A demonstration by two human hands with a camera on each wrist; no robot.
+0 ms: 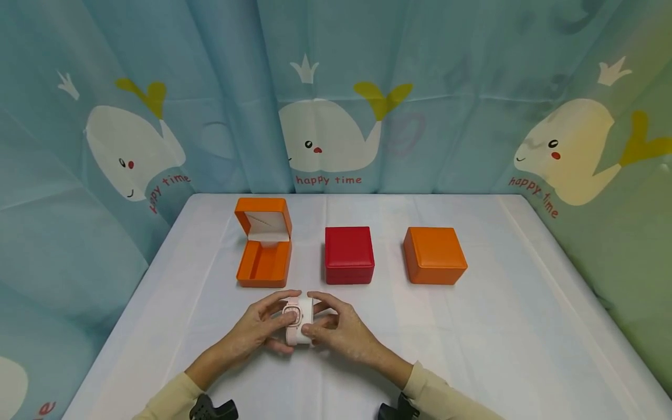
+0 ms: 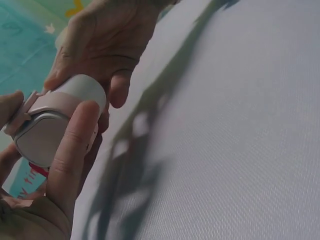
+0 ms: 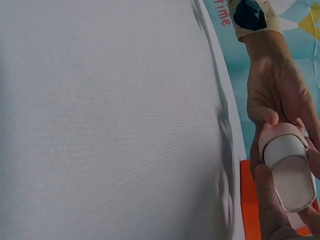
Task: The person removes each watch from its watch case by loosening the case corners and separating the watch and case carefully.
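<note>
A small watch with a pink strap [image 1: 291, 336] and a white rounded holder [image 1: 306, 318] are held together just above the white table, near its middle. My left hand [image 1: 251, 331] grips the watch from the left, its thumb lying against the watch face. From the other side my right hand [image 1: 346, 331] pinches the white holder between thumb and fingers. In the left wrist view the pink strap [image 2: 59, 102] curves round the white holder [image 2: 86, 90]. The right wrist view shows the holder's flat pale end [image 3: 294, 184]; fingers hide part of the strap.
Beyond the hands, an orange box [image 1: 264, 283] stands at left with its lid raised and its recess showing. A closed red box [image 1: 349, 251] is in the middle, a closed orange box [image 1: 434, 251] on the right. A whale-print curtain [image 1: 231, 140] hangs behind the table.
</note>
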